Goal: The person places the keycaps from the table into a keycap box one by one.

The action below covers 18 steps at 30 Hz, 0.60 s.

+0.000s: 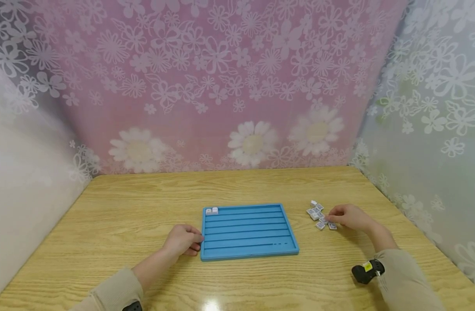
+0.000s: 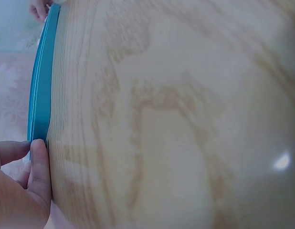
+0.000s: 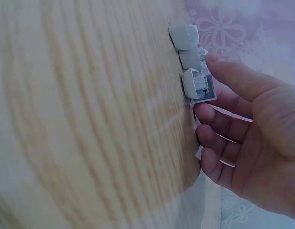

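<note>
The right hand (image 1: 350, 217) is positioned at the cluster of loose keycaps (image 1: 314, 216), which lies on the wooden table (image 1: 237, 280) to the right of the blue tray (image 1: 245, 251). Its thumb and index finger are bent toward each other at the near right side of the cluster, with their tips at the keycaps; the right wrist view shows the thumb tip beside the upper caps and the index finger behind the lowest cap (image 3: 195, 85), whose hollow underside faces the hand. Whether the thumb and index finger grip a cap cannot be told. The remaining fingers of this hand are curled, their tips just below the lowest cap in that view. Most of the cluster lies beyond the fingertips and toward the tray, well apart from the tray's right wall. The left hand (image 1: 181, 240) grips the left edge of the tray between thumb and fingers, near the lower corner; the tray rests flat on the table. Two seated keycaps (image 1: 215, 211) stand side by side in the upper left corner of the tray, in the top row, well apart from the fingers of both hands
</note>
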### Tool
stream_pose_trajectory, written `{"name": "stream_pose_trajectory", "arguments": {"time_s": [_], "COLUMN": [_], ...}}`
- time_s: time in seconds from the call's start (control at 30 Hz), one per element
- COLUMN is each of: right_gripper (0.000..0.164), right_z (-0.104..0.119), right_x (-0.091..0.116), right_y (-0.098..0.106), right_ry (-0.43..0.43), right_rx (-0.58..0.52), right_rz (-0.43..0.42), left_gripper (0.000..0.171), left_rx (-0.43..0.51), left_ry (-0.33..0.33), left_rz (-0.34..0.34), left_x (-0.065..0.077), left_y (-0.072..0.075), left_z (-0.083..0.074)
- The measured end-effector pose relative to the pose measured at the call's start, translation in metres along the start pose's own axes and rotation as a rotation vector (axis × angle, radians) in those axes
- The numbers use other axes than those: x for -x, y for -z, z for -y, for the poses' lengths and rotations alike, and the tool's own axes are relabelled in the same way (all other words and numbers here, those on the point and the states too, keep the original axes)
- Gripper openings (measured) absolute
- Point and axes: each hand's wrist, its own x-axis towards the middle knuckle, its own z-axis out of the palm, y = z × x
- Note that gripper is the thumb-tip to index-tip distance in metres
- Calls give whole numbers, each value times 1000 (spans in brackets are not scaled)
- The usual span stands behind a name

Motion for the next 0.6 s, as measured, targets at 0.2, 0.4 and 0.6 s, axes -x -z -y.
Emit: {"name": "stream_pose_trajectory", "arguments": {"time_s": [0.2,0.4,0.6], "right_gripper": [28,28,23], "right_z": [-2,-2,3], "right_x": [0,0,0], "right_y": [0,2,0], "right_ry": [0,-3,-10], "right_rx": [-46,-58,-3], "right_rz": [10,16,8], "left_gripper": [10,10,10], "left_rx": [2,12,9], "left_ry": [7,2,2], "left_rz": [2,3,2], "left_x": [0,0,0], "left_y": [0,0,0], "left_z": [0,0,0]}}
